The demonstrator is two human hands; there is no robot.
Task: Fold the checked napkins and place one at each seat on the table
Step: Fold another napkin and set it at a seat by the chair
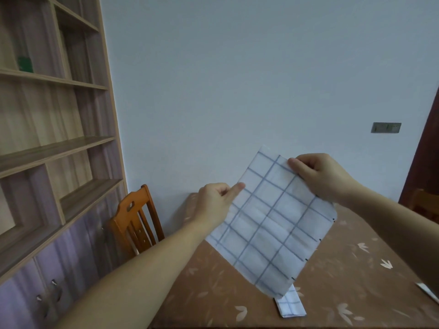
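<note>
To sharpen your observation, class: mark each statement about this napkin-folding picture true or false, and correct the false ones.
1. The chair stands beside the shelves. True.
2. The folded napkin lies on the chair. False: it lies on the table.
3. The left hand and the right hand both hold the open napkin above the table. True.
4. The open napkin is plain red. False: it is white with blue checks.

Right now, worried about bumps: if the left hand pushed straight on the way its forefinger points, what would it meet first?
The left hand grips the white blue-checked cloth napkin; straight along its forefinger, it would probably reach the right hand pinching the top edge, though depth is unclear.
</note>
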